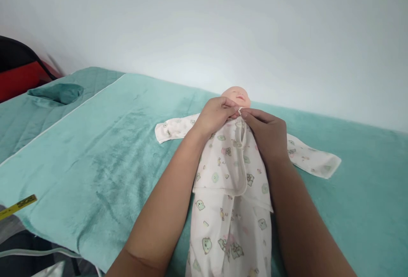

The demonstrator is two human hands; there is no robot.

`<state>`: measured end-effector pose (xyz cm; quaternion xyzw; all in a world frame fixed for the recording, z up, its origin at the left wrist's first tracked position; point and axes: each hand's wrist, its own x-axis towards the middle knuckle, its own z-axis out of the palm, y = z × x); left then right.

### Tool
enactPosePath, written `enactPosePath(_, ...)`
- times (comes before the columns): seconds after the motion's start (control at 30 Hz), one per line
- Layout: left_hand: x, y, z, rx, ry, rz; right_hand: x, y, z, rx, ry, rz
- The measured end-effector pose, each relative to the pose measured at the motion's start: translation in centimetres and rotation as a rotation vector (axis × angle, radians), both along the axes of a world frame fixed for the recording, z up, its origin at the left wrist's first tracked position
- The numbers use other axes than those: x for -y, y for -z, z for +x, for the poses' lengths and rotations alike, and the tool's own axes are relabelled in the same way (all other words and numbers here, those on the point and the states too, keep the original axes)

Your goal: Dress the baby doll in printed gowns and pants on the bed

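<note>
A baby doll [237, 95] lies on its back on a teal towel [105, 149], head towards the wall. It wears a white romper [229, 183] printed with small animals, sleeves spread out to both sides. My left hand [216, 115] and my right hand [266, 132] meet at the collar just under the doll's chin. Both hands have their fingers pinched on the edges of the neckline. My forearms run along either side of the doll's body.
The towel covers a quilted teal bed [19, 115] set against a plain white wall. A folded teal cloth [57, 92] lies at the far left. A red and black object [19, 72] stands behind it. A yellow tape [17, 207] shows at the lower left edge.
</note>
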<state>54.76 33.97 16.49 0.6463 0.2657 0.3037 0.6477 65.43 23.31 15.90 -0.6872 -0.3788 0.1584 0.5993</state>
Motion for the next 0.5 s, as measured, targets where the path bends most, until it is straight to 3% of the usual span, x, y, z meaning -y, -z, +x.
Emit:
enactPosePath(0.3, 0.31, -0.08, 0.34, -0.144, -0.123, 0.235, -0.02, -0.17, -0.16, 0.134, -0.074, -0.004)
enactPosePath(0.5, 0.59, -0.17, 0.39, -0.153, -0.157, 0.238, 0.09, -0.03, -0.05, 0.065, -0.068, 0.005)
